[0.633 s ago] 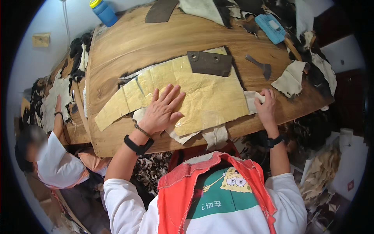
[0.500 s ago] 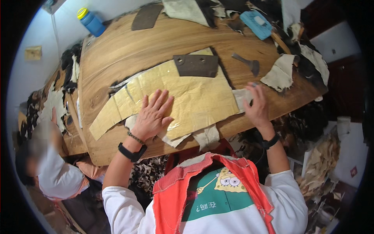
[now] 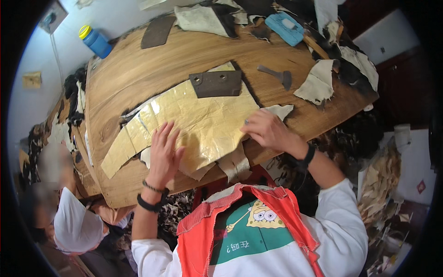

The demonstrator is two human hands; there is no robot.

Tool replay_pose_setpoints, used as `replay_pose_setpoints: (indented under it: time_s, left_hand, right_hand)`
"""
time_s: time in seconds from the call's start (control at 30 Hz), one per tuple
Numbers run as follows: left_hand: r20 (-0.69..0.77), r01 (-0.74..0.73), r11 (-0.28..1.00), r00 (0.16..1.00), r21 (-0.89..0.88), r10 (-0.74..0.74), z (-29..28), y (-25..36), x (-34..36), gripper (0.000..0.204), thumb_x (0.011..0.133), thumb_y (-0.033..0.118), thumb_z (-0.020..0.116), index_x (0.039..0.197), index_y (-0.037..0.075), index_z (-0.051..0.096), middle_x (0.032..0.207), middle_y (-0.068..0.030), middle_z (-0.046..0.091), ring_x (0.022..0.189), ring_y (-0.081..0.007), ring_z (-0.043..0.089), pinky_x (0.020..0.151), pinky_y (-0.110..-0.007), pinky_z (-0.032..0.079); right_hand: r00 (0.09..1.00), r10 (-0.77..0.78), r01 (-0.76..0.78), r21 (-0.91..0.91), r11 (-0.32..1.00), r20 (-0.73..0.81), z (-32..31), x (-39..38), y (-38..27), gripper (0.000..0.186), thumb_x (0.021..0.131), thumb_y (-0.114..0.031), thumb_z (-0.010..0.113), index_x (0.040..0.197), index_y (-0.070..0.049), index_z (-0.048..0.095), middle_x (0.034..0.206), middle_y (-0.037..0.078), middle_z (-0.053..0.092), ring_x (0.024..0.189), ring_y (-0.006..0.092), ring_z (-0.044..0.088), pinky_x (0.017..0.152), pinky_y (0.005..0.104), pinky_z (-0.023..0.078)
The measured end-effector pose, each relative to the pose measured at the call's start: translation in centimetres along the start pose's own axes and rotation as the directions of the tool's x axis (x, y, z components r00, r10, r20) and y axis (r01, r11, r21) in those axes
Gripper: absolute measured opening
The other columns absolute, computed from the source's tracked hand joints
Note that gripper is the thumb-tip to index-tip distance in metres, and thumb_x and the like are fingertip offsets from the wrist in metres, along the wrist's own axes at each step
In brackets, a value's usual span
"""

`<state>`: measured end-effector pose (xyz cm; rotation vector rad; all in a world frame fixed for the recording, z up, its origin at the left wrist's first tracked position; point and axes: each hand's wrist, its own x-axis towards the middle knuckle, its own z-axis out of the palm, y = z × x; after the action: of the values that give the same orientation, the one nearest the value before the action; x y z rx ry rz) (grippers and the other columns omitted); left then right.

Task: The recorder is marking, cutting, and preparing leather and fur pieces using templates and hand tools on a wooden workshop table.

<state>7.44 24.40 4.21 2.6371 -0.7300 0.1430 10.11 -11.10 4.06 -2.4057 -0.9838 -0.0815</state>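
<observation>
A large yellow pattern sheet point(image 3: 198, 117), creased and shiny with clear tape, lies on pale hide pieces point(image 3: 235, 162) that stick out below and to its right. My left hand point(image 3: 162, 154) rests at the sheet's lower left part, fingers stretched out and nothing held. At the sheet's right edge my right hand point(image 3: 270, 130) is closed with fingertips pinching the border, which bends up a little there. On the sheet's upper part sits a dark flat plate point(image 3: 215, 84) with two holes. Dark fur shows along the sheet's far edge.
Right of the sheet lie a dark flat-bladed tool point(image 3: 279, 76) and a pale hide scrap point(image 3: 316, 83). A light-blue object point(image 3: 285, 28), more hides and a dark panel point(image 3: 158, 32) line the far side. A blue bottle point(image 3: 96, 42) stands far left. Another person point(image 3: 78, 219) sits at left.
My right hand has moved left from the pale scrap onto the sheet's right edge, which now bends up. My left hand has shifted slightly and turned more on its side. The view has shifted a little.
</observation>
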Motion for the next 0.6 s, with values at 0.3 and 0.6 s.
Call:
replay_pose_setpoints:
  time_s: [0.3,0.6]
  left_hand:
    - [-0.184,0.073,0.932,0.972,-0.355,-0.146,0.3,4.1,-1.8,0.034,0.085,0.005,0.066,0.118,0.000,0.059,0.117,-0.0202,0.061,0.106,-0.0392,0.059,0.089,-0.044,0.050]
    - [-0.217,0.216,0.976,0.953,0.000,-0.211,-2.1,-5.1,-2.1,0.040,0.084,0.001,0.063,0.124,0.002,0.059,0.124,-0.0172,0.061,0.118,-0.0367,0.054,0.103,-0.044,0.041]
  right_hand:
    - [0.711,0.638,-0.490,0.442,0.751,-0.295,-0.1,10.9,16.4,0.020,0.089,-0.016,0.056,0.093,-0.006,0.072,0.081,0.014,0.071,0.076,0.0272,0.068,0.071,0.0385,0.052]
    - [0.970,-0.133,0.134,-0.011,0.991,-0.202,2.1,8.4,-0.4,0.018,0.080,-0.002,0.059,0.095,-0.005,0.069,0.098,0.016,0.063,0.100,0.0329,0.059,0.083,0.0426,0.046]
